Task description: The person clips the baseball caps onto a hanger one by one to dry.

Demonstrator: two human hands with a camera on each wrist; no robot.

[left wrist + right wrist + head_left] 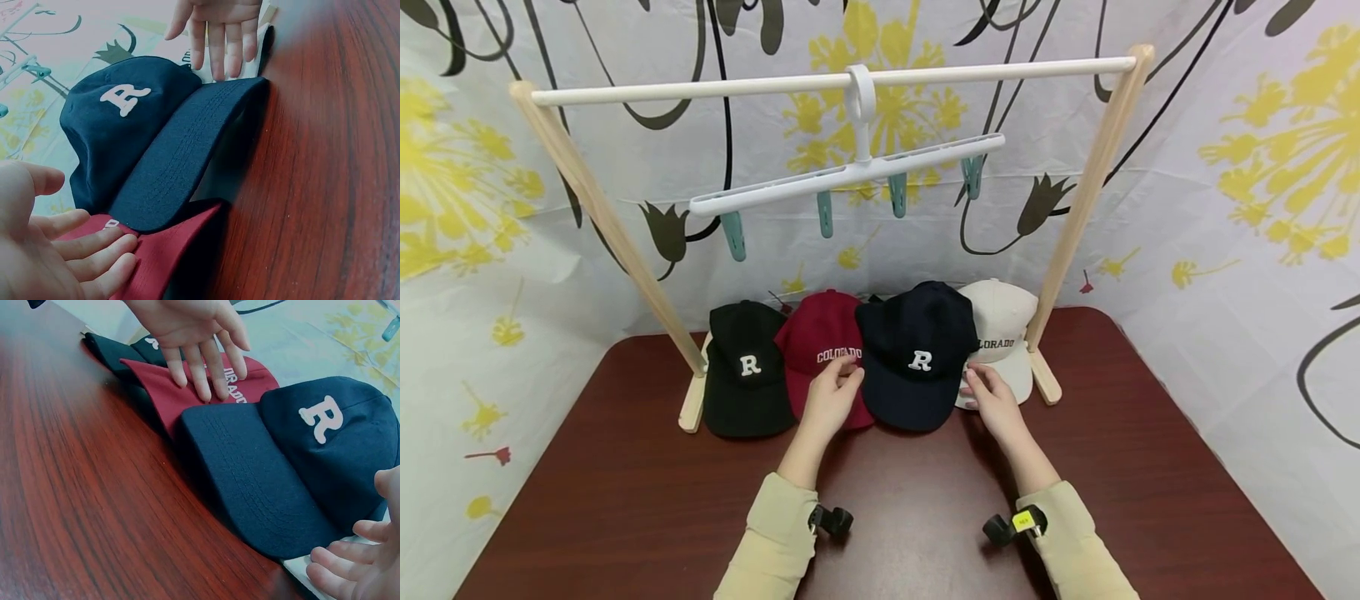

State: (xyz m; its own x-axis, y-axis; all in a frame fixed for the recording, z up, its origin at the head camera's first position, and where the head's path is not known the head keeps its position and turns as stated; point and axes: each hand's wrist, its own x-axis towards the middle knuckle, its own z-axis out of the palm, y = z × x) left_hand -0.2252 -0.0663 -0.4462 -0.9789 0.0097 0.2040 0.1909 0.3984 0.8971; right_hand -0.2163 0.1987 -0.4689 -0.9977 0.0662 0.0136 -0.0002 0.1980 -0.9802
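A navy cap [921, 321] with a white R lies on the table between my two hands, its brim overlapping its neighbours. My left hand [831, 398], fingers extended, is over the brim of a red cap [820, 329] at the navy cap's left side. On the other side, my right hand [997, 406] is over the brim of a white cap [1003, 307], fingers loosely spread. In the wrist views both palms face the navy cap [125, 144], and neither hand grips it. Whether fingertips touch the red or white cap is hard to tell.
A black cap [741, 337] sits at the left of the row. Above, a white hanger [850, 173] with several teal clips [898, 196] hangs tilted from a rack's white bar [1000, 72]. Wooden rack legs [1086, 200] stand at both ends of the brown table [910, 517].
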